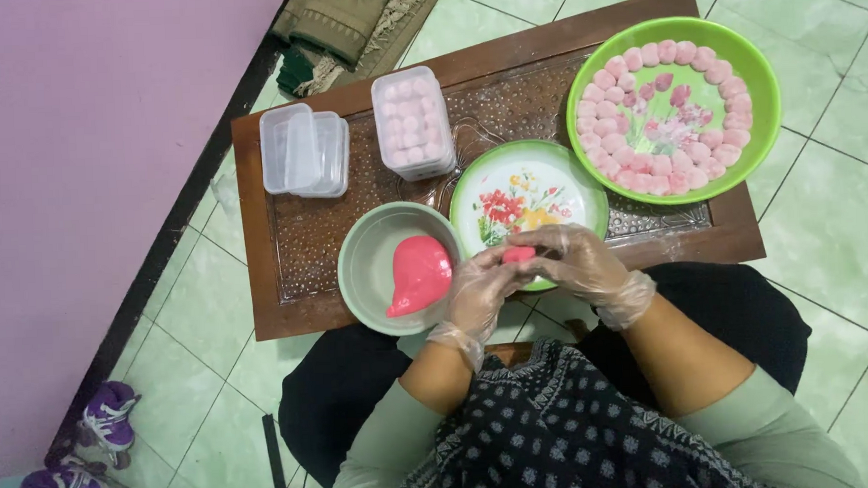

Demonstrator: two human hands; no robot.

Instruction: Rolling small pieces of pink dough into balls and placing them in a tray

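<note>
Both hands wear clear plastic gloves. My left hand (478, 292) and my right hand (577, 259) meet over the near edge of a small green plate with a flower print (509, 186), pinching a small pink lump of dough (519, 254) between the fingertips. Just left of the hands sits a pale green bowl (369, 246) holding a larger mass of pink dough (420, 273). A big green round tray (763, 79) at the far right carries several pink dough balls laid in rings.
All stands on a low brown carved wooden table (292, 307) over a green tiled floor. A lidded clear box of pink balls (411, 122) and stacked clear boxes (304, 150) sit at the back. Purple shoes (108, 417) lie by the pink wall.
</note>
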